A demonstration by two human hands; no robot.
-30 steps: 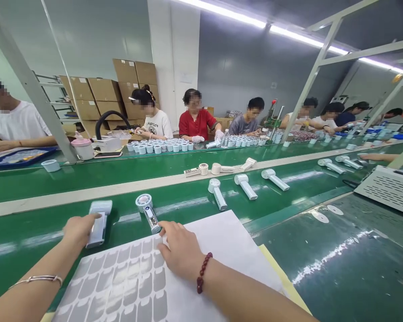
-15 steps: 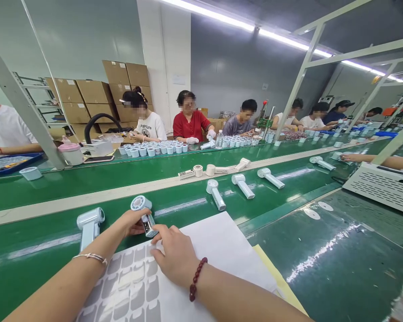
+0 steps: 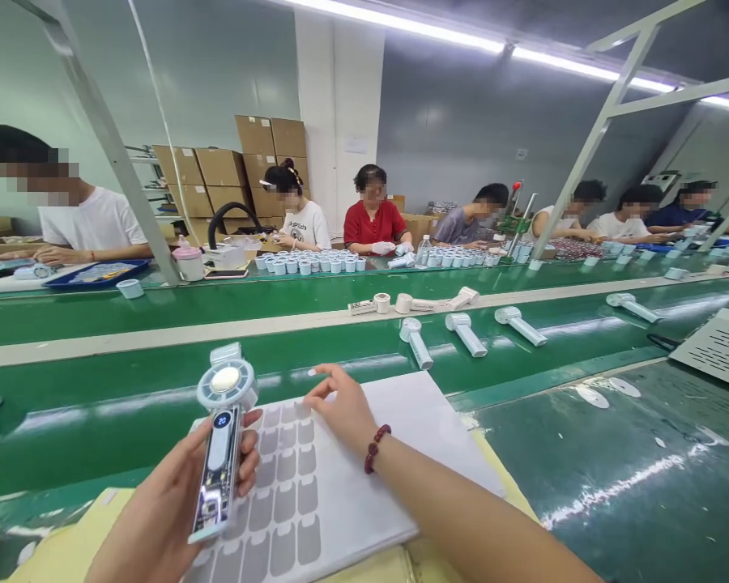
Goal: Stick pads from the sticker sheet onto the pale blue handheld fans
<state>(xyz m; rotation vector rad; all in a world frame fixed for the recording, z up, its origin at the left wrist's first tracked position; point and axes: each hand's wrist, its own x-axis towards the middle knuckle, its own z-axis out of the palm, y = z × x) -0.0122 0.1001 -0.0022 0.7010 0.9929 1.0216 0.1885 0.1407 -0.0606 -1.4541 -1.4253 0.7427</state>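
Note:
My left hand [image 3: 176, 478] grips a light blue handheld fan [image 3: 219, 461] by its handle. The fan's round head is up, and the clear handle front shows circuitry and a lit display reading 20. Below and beside it lies a sheet of grey stickers [image 3: 284, 502] on white paper. My right hand [image 3: 343, 409], with a dark red bead bracelet at the wrist, is at the sheet's top right corner. Its thumb and a fingertip close in on a sticker [image 3: 304, 410] there; the exact contact is hard to see. Behind the held fan's head, part of another fan [image 3: 226, 353] shows.
Several fans [image 3: 466, 335] lie on the green conveyor [image 3: 340, 344]. White fan parts [image 3: 425, 304] rest on the divider strip. Across the line, co-workers sit behind rows of blue cups [image 3: 309, 264]. A vented metal box [image 3: 720, 352] stands at right; yellow paper [image 3: 501, 478] lies under the white sheet.
My left hand has brought the fan nearer and turned its handle front towards me; the display is now lit. My right hand has moved from the fan to the sheet's top corner. The view has turned left.

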